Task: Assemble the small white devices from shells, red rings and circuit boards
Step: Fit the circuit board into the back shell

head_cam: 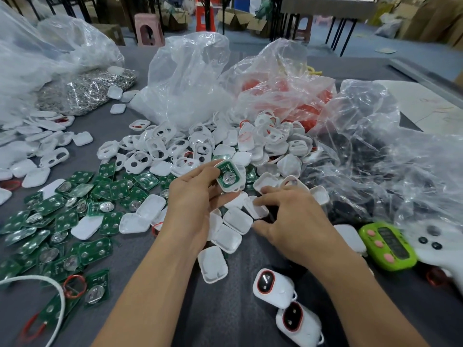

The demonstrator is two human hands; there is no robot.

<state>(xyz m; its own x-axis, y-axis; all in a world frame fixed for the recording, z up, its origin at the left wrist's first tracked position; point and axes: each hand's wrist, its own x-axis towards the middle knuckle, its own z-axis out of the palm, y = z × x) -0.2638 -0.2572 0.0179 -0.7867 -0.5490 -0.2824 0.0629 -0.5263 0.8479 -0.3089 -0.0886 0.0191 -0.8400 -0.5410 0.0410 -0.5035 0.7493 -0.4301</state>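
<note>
Our left hand (195, 194) pinches a white shell (234, 189), tilted up, with a green circuit board (226, 175) seated inside it, above the heap in the middle of the table (225, 326). Our right hand (290, 221) lies with fingers spread and lightly bent, tips touching a loose cover shell (256, 210) but not closed on it. We judge the step calls for lifting one cover alone and squaring it to the rim before pressing. Bare cloth lies nearest us. The finished devices (271, 288) and a green timer (388, 246) crowd the right, with plastic bags (363, 136) behind.

Far beyond my left hand (193, 199) stands a pink stool (149, 30); beyond my right hand (293, 221), cardboard boxes (253, 25) and a black-legged table (325, 5) on grey floor (370, 43).
</note>
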